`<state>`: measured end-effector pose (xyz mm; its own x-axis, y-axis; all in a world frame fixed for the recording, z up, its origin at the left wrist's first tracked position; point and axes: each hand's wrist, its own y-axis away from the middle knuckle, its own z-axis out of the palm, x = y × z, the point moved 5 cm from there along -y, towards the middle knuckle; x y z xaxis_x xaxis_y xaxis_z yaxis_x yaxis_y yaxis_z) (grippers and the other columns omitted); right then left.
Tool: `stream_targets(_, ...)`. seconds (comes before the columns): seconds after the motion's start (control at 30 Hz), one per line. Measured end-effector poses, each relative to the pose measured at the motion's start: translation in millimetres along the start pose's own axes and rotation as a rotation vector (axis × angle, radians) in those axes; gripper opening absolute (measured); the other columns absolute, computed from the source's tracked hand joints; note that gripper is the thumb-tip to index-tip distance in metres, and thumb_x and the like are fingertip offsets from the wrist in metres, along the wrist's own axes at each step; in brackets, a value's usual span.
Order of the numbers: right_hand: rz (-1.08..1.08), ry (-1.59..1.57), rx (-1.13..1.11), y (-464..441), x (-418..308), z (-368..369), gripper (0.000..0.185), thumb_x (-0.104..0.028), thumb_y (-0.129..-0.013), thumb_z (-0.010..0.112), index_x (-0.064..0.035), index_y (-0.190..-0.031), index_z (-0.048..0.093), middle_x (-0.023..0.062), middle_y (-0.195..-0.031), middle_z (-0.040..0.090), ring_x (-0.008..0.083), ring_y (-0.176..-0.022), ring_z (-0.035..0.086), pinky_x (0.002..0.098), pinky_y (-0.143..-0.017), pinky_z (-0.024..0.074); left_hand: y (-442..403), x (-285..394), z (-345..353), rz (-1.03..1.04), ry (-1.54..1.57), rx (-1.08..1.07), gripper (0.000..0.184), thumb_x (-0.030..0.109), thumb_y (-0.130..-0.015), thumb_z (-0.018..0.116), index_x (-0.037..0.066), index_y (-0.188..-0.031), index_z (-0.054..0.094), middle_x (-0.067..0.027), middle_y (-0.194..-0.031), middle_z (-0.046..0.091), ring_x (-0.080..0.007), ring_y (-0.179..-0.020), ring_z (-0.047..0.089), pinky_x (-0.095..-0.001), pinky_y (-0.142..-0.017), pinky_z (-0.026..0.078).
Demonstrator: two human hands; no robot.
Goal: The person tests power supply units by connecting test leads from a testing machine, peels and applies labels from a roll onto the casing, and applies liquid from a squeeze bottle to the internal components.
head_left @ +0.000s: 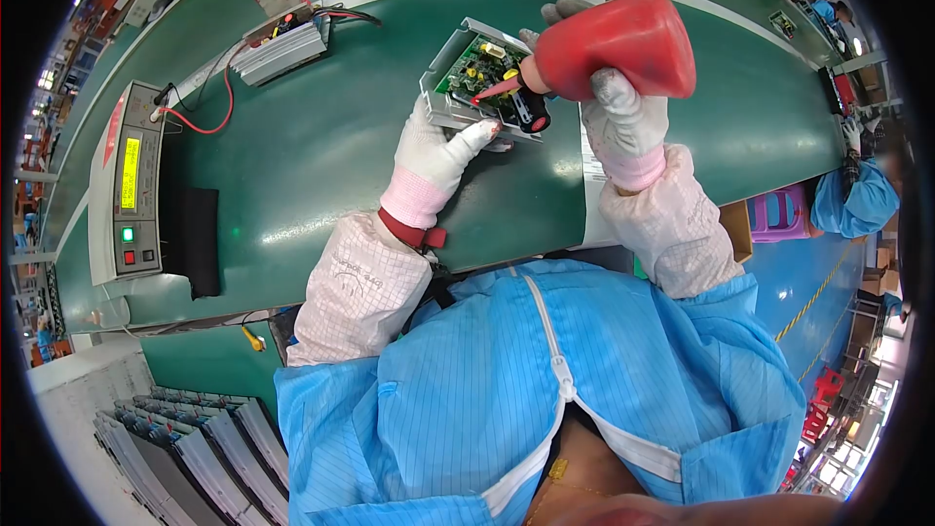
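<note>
Looks like dispensing tbh: left hand grips the metal-cased circuit board, right hand clutches the squeeze bottle, next move wants steady nozzle aim.

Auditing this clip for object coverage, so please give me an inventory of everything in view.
Red bottle: one, red, tilted over the board
Circuit board: one, green, upper middle
Metal frame: one, silver, around the board
Finned unit: one, silver, upper left
Bench meter: one, pale, left
Red lead: one, red, at the meter
Black pad: one, black, beside the meter
Workbench: one, green, centre
Metal units: several, silver, lower left
Purple stool: one, purple, right
Background items: too small to count
Co-worker: one clear, blue clothing, far right
Left hand: one, white glove, on the frame
Right hand: one, white glove, holding the bottle
</note>
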<state>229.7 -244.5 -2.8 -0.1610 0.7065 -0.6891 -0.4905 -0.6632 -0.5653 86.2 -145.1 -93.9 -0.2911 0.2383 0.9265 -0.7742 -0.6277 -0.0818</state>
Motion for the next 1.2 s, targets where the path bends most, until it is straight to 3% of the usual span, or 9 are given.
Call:
stream_targets(0.07, 0.002, 0.005, -0.005, 0, -1, -2, 0.059, -0.005, -0.071, 0.076, -0.0010, -0.124, 0.049, 0.0212, -0.118, 0.058, 0.0337, -0.109, 0.058, 0.0407, -0.089, 0.0517, 0, 1, 1, 0.001, 0.008, 0.003, 0.053, 0.005, -0.078, 0.073, -0.004, -0.121, 0.042, -0.0181, -0.105, 0.061, -0.0214, -0.083, 0.064, -0.0280, -0.073, 0.054)
stream_targets(0.2, 0.084, 0.080, -0.058, 4, -1, -5, 0.072, -0.018, -0.075, 0.077, -0.0080, -0.135, 0.038, 0.0214, -0.129, 0.049, 0.0388, -0.124, 0.045, 0.0578, -0.103, 0.0392, 1, 5, 7, -0.022, 0.120, -0.034, 0.053, 0.001, -0.079, 0.071, -0.004, -0.122, 0.040, -0.0196, -0.108, 0.059, -0.0232, -0.084, 0.064, -0.0295, -0.071, 0.056)
stream_targets(0.57, 0.105, 0.056, -0.095, 3, -12, -11, 0.068, -0.026, -0.082, 0.071, -0.0084, -0.136, 0.034, 0.0205, -0.133, 0.045, 0.0388, -0.126, 0.043, 0.0578, -0.103, 0.0402, 1, 4, 7, 0.016, 0.116, -0.027, 0.050, 0.002, -0.081, 0.069, -0.003, -0.122, 0.041, -0.0195, -0.107, 0.059, -0.0238, -0.085, 0.064, -0.0309, -0.070, 0.057)
stream_targets(0.7, 0.196, -0.689, 0.134, -2, -36, -11, 0.058, -0.020, -0.079, 0.073, -0.0015, -0.127, 0.046, 0.0207, -0.120, 0.056, 0.0378, -0.113, 0.055, 0.0477, -0.094, 0.0488, 2, 6, 13, -0.111, 0.502, 0.002, 0.040, 0.010, -0.086, 0.066, -0.004, -0.118, 0.046, -0.0188, -0.105, 0.059, -0.0228, -0.081, 0.064, -0.0307, -0.071, 0.056)
stream_targets(0.87, 0.164, -0.214, 0.158, 7, -33, -28, 0.069, -0.033, -0.083, 0.070, -0.0090, -0.136, 0.033, 0.0193, -0.135, 0.042, 0.0407, -0.123, 0.046, 0.0577, -0.100, 0.0442, 2, -12, 5, -0.143, 0.670, 0.021, 0.035, 0.017, -0.090, 0.063, -0.005, -0.114, 0.049, -0.0179, -0.102, 0.061, -0.0219, -0.078, 0.063, -0.0303, -0.071, 0.055)
stream_targets(1.03, -0.017, 0.189, 0.036, 15, -24, -18, 0.066, -0.036, -0.085, 0.069, -0.0009, -0.132, 0.039, 0.0191, -0.125, 0.051, 0.0395, -0.111, 0.056, 0.0508, -0.095, 0.0488, 4, -8, 7, -0.134, 0.679, 0.029, 0.035, 0.019, -0.091, 0.063, -0.006, -0.112, 0.050, -0.0170, -0.100, 0.062, -0.0210, -0.077, 0.062, -0.0294, -0.070, 0.054)
stream_targets(1.2, 0.033, 0.034, 0.075, 16, -21, -19, 0.069, -0.034, -0.084, 0.069, 0.0002, -0.133, 0.035, 0.0194, -0.128, 0.049, 0.0394, -0.113, 0.055, 0.0502, -0.096, 0.0490, 2, -6, 6, -0.111, 0.686, 0.055, 0.034, 0.019, -0.091, 0.062, -0.006, -0.112, 0.051, -0.0171, -0.099, 0.063, -0.0205, -0.076, 0.061, -0.0287, -0.069, 0.054)
